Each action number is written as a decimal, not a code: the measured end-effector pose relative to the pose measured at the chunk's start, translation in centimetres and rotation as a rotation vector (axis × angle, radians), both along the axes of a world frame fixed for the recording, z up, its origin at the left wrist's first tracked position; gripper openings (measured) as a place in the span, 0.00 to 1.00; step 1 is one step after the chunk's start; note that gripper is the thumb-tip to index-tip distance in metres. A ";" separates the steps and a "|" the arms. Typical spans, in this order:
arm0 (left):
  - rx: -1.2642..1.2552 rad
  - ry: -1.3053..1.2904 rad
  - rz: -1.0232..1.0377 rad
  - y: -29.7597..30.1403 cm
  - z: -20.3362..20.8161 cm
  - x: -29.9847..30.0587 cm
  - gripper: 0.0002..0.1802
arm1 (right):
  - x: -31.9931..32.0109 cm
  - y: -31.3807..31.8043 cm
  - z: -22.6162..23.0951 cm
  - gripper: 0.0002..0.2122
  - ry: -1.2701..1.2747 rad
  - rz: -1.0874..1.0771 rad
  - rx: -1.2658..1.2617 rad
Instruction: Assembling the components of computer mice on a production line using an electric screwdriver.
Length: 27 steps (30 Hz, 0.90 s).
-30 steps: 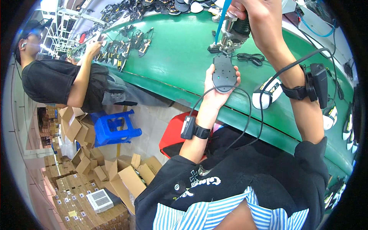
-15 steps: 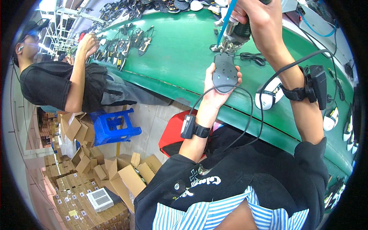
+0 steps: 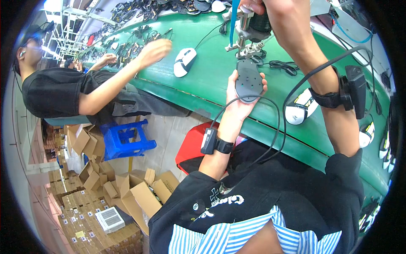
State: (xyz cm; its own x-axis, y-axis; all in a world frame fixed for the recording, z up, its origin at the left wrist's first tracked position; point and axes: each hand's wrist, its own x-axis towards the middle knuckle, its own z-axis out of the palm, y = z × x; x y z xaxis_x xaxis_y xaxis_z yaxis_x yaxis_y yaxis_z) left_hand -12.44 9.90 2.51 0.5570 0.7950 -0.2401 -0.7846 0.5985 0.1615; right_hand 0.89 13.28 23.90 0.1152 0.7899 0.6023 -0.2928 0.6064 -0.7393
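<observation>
The left hand (image 3: pixel 238 111) is reaching over the near edge of the worktop (image 3: pixel 215 70), palm up, and is clamping the grey mouse (image 3: pixel 248 81) by its sides above the green surface, holed face up. Apart from it, the right arm (image 3: pixel 306 55) is arching forward, its right hand (image 3: pixel 281 10), partly cut off by the view, curling around a driver (image 3: pixel 259 28) that is standing at the mouse's far end; whether they are touching, I cannot tell.

I've got a dk grey mouse base (image 3: pixel 248 80), grn bench (image 3: pixel 207 86), wht/blk mouse (image 3: pixel 185 62), blu stool (image 3: pixel 112 142), brn cartons (image 3: pixel 146 201), blk top (image 3: pixel 287 182) w/ wht print (image 3: pixel 234 200), blu-&-wht striped cloth (image 3: pixel 207 239).
</observation>
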 end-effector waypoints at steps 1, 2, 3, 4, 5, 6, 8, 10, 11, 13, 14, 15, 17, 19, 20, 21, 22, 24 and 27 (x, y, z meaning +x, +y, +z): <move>0.005 0.005 -0.003 -0.1 -0.1 0.1 0.32 | -0.2 0.4 -0.7 0.06 0.001 0.001 -0.002; 0.003 0.006 -0.002 -0.1 -0.1 0.1 0.32 | -0.4 1.1 -1.6 0.06 0.051 0.021 -0.010; 0.015 0.018 -0.003 -0.1 -0.1 0.2 0.32 | -0.6 1.6 -2.3 0.05 0.101 0.040 -0.018; 0.027 0.031 0.004 -0.1 -0.1 0.0 0.32 | -1.0 1.7 -2.6 0.05 0.147 0.066 -0.037; 0.024 0.032 0.011 -0.1 -0.2 -0.1 0.32 | -1.2 1.8 -2.8 0.05 0.148 0.073 -0.040; 0.017 0.008 0.003 0.0 -0.4 -0.2 0.32 | -1.3 2.0 -3.1 0.06 0.123 0.054 -0.023; 0.011 -0.019 -0.009 0.1 -0.5 -0.2 0.32 | -1.4 2.1 -3.3 0.06 0.095 0.033 -0.006; 0.003 -0.035 -0.014 0.2 -0.7 -0.2 0.32 | -1.4 1.9 -3.2 0.06 0.057 0.025 0.007; 0.002 -0.035 -0.012 0.3 -0.7 -0.3 0.32 | -1.4 1.6 -3.1 0.06 0.056 0.027 0.005; 0.007 -0.035 -0.018 0.3 -0.8 -0.3 0.32 | -1.3 1.1 -2.8 0.06 0.056 0.079 -0.028; 0.007 -0.036 -0.019 0.3 -0.8 -0.2 0.32 | -1.2 1.2 -3.1 0.06 0.055 0.078 -0.028; 0.013 -0.037 -0.027 0.3 -0.7 -0.1 0.32 | -1.2 1.4 -3.7 0.07 0.010 0.018 -0.022; 0.022 -0.036 -0.030 0.3 -0.7 -0.1 0.32 | -1.4 1.8 -3.6 0.07 -0.032 -0.038 -0.014; 0.067 -0.023 -0.001 0.6 -1.1 0.1 0.32 | -1.6 2.2 -2.7 0.07 0.001 -0.017 0.046; 0.065 -0.024 0.001 0.7 -1.1 -0.1 0.32 | -1.7 0.9 -0.9 0.06 -0.038 -0.026 0.066; 0.063 -0.009 0.044 0.8 -1.1 -0.3 0.33 | -1.9 0.6 0.3 0.07 -0.085 -0.112 -0.004; 0.061 0.008 0.090 0.9 -1.1 -0.5 0.33 | -1.5 0.3 1.1 0.07 -0.047 -0.036 0.040; 0.045 0.002 0.097 0.7 -1.3 -0.5 0.33 | -1.3 -0.5 2.0 0.08 0.075 0.138 0.101; 0.063 0.012 0.095 1.1 -1.3 -0.1 0.32 | -1.4 1.4 -0.5 0.07 -0.045 0.012 0.194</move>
